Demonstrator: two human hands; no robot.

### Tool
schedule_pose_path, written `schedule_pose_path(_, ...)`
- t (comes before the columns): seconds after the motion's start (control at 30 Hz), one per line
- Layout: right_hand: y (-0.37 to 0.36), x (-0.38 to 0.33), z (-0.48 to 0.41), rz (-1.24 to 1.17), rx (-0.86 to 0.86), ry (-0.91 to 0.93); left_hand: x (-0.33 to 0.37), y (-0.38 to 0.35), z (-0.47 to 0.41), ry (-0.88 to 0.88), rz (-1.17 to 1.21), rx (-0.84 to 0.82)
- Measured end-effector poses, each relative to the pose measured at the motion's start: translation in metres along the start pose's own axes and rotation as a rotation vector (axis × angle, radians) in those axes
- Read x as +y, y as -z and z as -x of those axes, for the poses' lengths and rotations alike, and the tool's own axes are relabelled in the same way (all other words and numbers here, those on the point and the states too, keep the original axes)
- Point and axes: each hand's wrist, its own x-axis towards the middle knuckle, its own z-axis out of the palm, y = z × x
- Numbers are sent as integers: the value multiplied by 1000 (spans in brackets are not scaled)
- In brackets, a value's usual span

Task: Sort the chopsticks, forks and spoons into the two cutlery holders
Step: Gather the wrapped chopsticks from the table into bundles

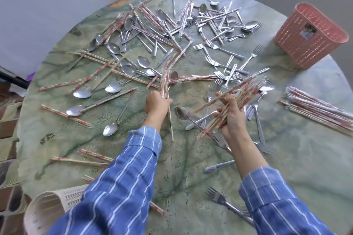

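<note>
Over the table [191, 168], the left hand [155, 103] curls round a few chopsticks [165, 82], and the right hand [232, 118] grips a fuller bundle [238, 93]. Spoons [129, 69] and forks [219, 46] lie scattered beyond. Pink holder [309, 36] stands far right; white holder [49, 208] near left.

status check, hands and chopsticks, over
Left hand grips a few chopsticks. Right hand holds a bigger bundle. Spoons and forks loose across table; pink holder far right.
</note>
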Motion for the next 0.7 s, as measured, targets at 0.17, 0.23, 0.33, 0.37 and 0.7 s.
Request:
schedule_pose_path(0.17, 2, -4, 0, -20, -50, -35, -8, 7, -2, 64, 136, -139)
schedule_pose_path(0.23, 3, -3, 1, -4, -50, -59, -11, 12, 1, 92, 234, -235)
schedule_pose_path(0.33, 2, -1, 4, 38, -54, -119, -13, 23, 9, 141, 280, -377)
schedule_pose_path(0.37, 1, 1, 6, 57, -62, -134, -15, 26, 11, 151, 281, -412)
schedule_pose_path(0.7, -13, 27, 36, 259, -210, -319, -34, 34, 33, 299, 409, -653)
